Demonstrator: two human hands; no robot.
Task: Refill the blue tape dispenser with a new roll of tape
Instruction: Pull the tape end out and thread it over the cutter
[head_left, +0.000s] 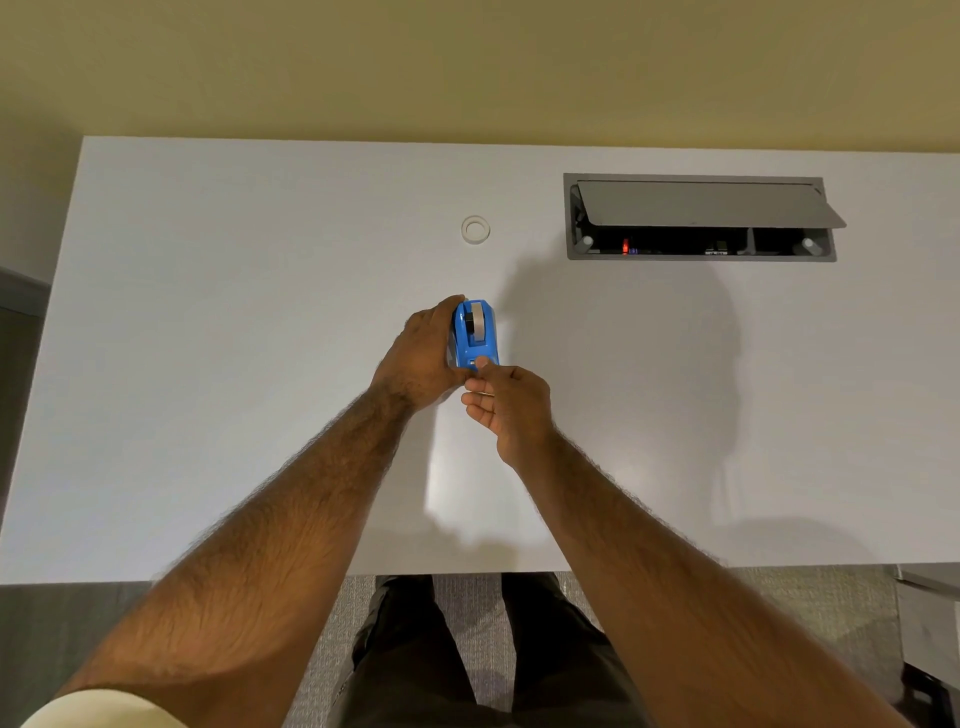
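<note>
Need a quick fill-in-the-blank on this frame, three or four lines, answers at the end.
1. The left hand grips the ____ tape dispenser from its side.
2. The right hand touches the dispenser's ____ end.
3. A white ring lies on the table, ____ the dispenser.
4. The lid of the cable box in the table is ____.

Missing words: blue; near; beyond; open

The dispenser (475, 335) sits near the middle of the bench (208, 364), a roll (474, 321) seated in it. The left hand (421, 358) wraps its left side; the right hand (506, 402) is at its near end, thumb touching it. Behind the dispenser, well apart, a ring (475, 229) lies flat on the bench. To the right of the ring — set into the bench — is a cable box (698, 218) with its lid (706, 203) raised.
</note>
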